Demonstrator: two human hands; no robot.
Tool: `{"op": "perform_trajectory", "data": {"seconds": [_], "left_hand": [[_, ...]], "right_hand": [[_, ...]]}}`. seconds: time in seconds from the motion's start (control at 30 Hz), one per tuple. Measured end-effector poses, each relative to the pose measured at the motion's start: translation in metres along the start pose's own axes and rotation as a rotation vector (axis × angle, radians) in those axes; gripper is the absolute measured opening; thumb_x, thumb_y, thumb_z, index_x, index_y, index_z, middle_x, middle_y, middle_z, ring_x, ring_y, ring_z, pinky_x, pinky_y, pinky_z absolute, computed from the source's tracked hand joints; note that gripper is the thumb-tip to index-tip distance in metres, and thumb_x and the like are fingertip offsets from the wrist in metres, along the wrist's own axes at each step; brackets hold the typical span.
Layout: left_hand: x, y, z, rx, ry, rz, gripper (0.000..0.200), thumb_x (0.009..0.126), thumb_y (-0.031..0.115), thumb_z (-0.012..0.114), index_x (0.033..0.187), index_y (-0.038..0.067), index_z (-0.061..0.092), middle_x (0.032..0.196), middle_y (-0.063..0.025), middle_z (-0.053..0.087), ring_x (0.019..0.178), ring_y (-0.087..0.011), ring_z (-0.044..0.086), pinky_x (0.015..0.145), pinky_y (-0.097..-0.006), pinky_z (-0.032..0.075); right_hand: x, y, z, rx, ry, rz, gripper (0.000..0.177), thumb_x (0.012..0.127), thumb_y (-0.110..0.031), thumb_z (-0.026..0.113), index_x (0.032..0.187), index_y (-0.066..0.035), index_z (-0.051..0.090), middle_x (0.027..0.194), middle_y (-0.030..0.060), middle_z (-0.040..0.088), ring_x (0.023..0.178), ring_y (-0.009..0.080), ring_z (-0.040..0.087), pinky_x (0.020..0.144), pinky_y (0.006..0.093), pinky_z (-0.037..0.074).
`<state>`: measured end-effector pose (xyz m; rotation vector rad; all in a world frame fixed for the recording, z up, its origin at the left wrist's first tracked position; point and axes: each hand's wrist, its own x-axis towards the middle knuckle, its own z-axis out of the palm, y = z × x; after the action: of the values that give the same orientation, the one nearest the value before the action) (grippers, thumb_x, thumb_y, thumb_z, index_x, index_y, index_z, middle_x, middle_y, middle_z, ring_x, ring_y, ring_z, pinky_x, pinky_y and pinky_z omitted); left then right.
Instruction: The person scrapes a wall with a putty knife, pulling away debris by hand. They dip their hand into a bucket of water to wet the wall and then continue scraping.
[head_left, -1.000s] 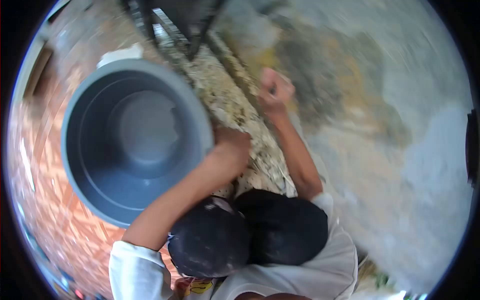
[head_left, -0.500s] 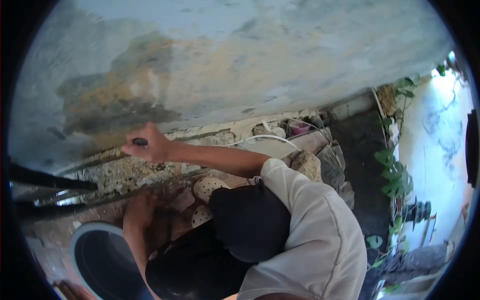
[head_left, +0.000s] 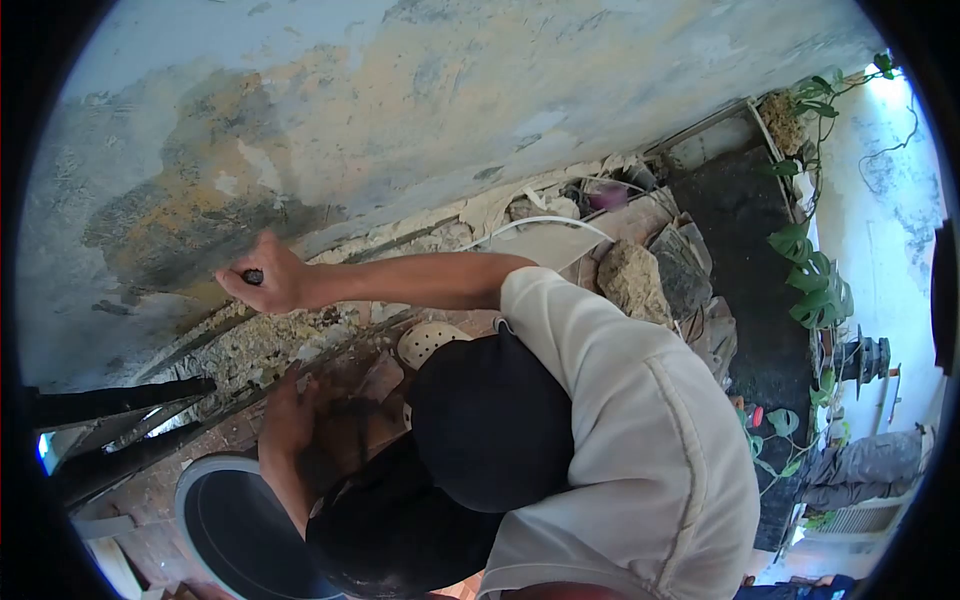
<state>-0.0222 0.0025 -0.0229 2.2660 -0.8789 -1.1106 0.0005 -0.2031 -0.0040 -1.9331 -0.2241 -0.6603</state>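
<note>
My right hand (head_left: 265, 276) is closed in a fist round a thick dark handle (head_left: 253, 276) whose round end shows. The rest of that tool is hidden behind the fist, which is close to the foot of the stained wall (head_left: 400, 130). Below the fist, my left hand (head_left: 290, 412) is low at the edge of the crumbly rubble strip (head_left: 250, 355), fingers apart and partly in shadow. White perforated clogs (head_left: 430, 342) show beside a rounded black cloth shape (head_left: 490, 425). A white sleeve (head_left: 640, 420) covers the upper right arm.
A dark round tub (head_left: 250, 530) stands on the brick floor, lower left. Black bars (head_left: 120, 400) jut in at left. Broken stones (head_left: 632, 285), a white hose (head_left: 550, 218) and a purple pot (head_left: 605, 196) lie along the wall. Leafy plants (head_left: 800, 260) hang at right.
The view has tilted and shifted, so the tub and bars show more. My right fist has turned slightly, with the handle's end facing me more. My left hand remains low by the strip.
</note>
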Motion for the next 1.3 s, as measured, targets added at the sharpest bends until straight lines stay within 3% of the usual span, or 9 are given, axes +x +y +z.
{"op": "perform_trajectory", "data": {"seconds": [0.13, 0.23, 0.33, 0.5, 0.6, 0.7, 0.9, 1.1, 1.3], "left_hand": [[0.004, -0.009, 0.004, 0.069, 0.047, 0.094, 0.05, 0.094, 0.031, 0.051, 0.134, 0.001, 0.047, 0.124, -0.03, 0.055, 0.116, -0.0434, 0.052, 0.097, -0.0475, 0.041], [-0.001, 0.014, -0.016, -0.102, -0.157, -0.023, 0.049, 0.095, 0.031, 0.048, 0.134, 0.0, 0.046, 0.126, -0.0288, 0.053, 0.12, -0.042, 0.049, 0.099, -0.0485, 0.04], [-0.004, -0.002, 0.002, 0.034, 0.117, 0.009, 0.044, 0.096, 0.029, 0.049, 0.129, -0.001, 0.049, 0.121, -0.0251, 0.058, 0.112, -0.041, 0.054, 0.096, -0.0448, 0.043], [-0.017, 0.019, -0.009, 0.031, 0.033, -0.151, 0.047, 0.095, 0.029, 0.05, 0.131, 0.0, 0.046, 0.114, -0.0271, 0.059, 0.109, -0.0421, 0.055, 0.094, -0.0479, 0.044], [-0.017, 0.016, -0.003, 0.066, 0.057, -0.141, 0.045, 0.095, 0.028, 0.05, 0.131, 0.001, 0.047, 0.111, -0.0272, 0.06, 0.108, -0.0426, 0.056, 0.093, -0.0484, 0.045], [-0.017, 0.016, 0.001, 0.09, 0.085, -0.123, 0.044, 0.094, 0.027, 0.05, 0.13, 0.001, 0.048, 0.109, -0.0263, 0.061, 0.105, -0.0421, 0.058, 0.092, -0.0489, 0.046], [-0.015, 0.015, 0.003, 0.108, 0.115, -0.119, 0.044, 0.093, 0.025, 0.052, 0.129, 0.0, 0.05, 0.108, -0.0249, 0.061, 0.102, -0.0406, 0.059, 0.09, -0.0485, 0.047], [-0.016, 0.016, 0.005, 0.121, 0.117, -0.139, 0.044, 0.093, 0.024, 0.052, 0.13, 0.0, 0.05, 0.108, -0.0238, 0.061, 0.104, -0.0385, 0.059, 0.09, -0.0481, 0.046], [-0.016, 0.018, 0.004, 0.103, 0.104, -0.156, 0.043, 0.093, 0.023, 0.053, 0.129, 0.0, 0.049, 0.108, -0.0236, 0.061, 0.109, -0.0376, 0.056, 0.093, -0.0486, 0.043]], "right_hand": [[-0.007, -0.005, 0.012, 0.089, 0.042, -0.434, 0.027, 0.088, -0.007, 0.059, 0.061, 0.0, 0.062, 0.049, 0.0096, 0.052, 0.039, 0.0192, 0.048, 0.039, 0.0336, 0.033], [-0.014, 0.037, 0.028, 0.165, 0.037, -0.311, 0.026, 0.087, 0.0, 0.056, 0.061, -0.001, 0.055, 0.051, 0.0097, 0.049, 0.039, 0.0214, 0.046, 0.039, 0.037, 0.033], [-0.004, 0.002, 0.006, 0.162, -0.008, -0.399, 0.027, 0.085, 0.0, 0.055, 0.058, -0.002, 0.054, 0.048, 0.007, 0.046, 0.038, 0.0215, 0.044, 0.038, 0.0331, 0.033], [-0.016, 0.029, 0.001, -0.006, -0.054, -0.242, 0.029, 0.085, 0.001, 0.053, 0.056, 0.0, 0.048, 0.05, 0.0071, 0.044, 0.041, 0.0168, 0.041, 0.039, 0.0289, 0.032], [-0.006, -0.002, 0.006, 0.323, 0.033, -0.419, 0.028, 0.085, 0.001, 0.053, 0.057, 0.002, 0.05, 0.051, 0.0083, 0.048, 0.042, 0.0186, 0.044, 0.042, 0.0295, 0.038], [-0.014, 0.036, 0.011, -0.051, -0.076, -0.27, 0.027, 0.085, 0.001, 0.052, 0.059, 0.004, 0.054, 0.053, 0.0081, 0.052, 0.044, 0.022, 0.047, 0.046, 0.0323, 0.043], [-0.026, 0.037, 0.019, 0.011, 0.02, -0.378, 0.024, 0.089, -0.005, 0.054, 0.068, 0.006, 0.061, 0.056, 0.008, 0.054, 0.048, 0.0218, 0.049, 0.051, 0.0318, 0.044], [-0.037, 0.071, 0.013, -0.046, -0.166, 0.232, 0.035, 0.095, -0.017, 0.055, 0.066, 0.003, 0.055, 0.056, 0.0045, 0.047, 0.05, 0.0152, 0.043, 0.048, 0.0278, 0.035], [-0.011, 0.019, 0.009, 0.435, -0.063, -0.18, 0.043, 0.098, -0.013, 0.048, 0.058, 0.001, 0.044, 0.052, 0.0025, 0.042, 0.044, 0.0122, 0.035, 0.044, 0.0277, 0.03]]}}
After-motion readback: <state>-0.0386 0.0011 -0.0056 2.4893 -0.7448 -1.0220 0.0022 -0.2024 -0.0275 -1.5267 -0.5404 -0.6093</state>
